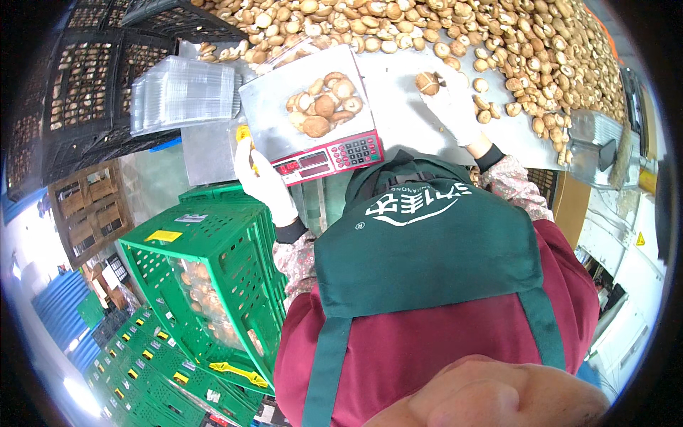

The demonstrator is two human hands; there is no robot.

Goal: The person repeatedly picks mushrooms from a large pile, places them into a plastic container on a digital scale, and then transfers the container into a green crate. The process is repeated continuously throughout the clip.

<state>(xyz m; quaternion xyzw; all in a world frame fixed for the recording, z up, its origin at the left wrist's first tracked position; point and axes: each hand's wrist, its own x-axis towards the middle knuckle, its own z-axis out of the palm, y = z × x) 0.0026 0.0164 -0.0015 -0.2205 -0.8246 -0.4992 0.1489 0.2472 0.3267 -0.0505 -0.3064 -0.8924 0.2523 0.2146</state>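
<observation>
A clear plastic tray of brown-capped mushrooms rests on the metal plate of a digital scale with a red-edged keypad panel. My left hand, in a white glove, is at the scale's front left corner, beside a yellow object; whether it grips this is unclear. My right hand, also white-gloved, is over the metal table to the right of the scale. Its fingertips hold a mushroom with a pale cross on its cap. Part of the right fingers blends into the bright table.
Loose mushrooms are heaped at the back and right. Stacked clear trays and black crates stand left. Below left, a green crate holds packed mushrooms. More clear trays sit at the table's right end.
</observation>
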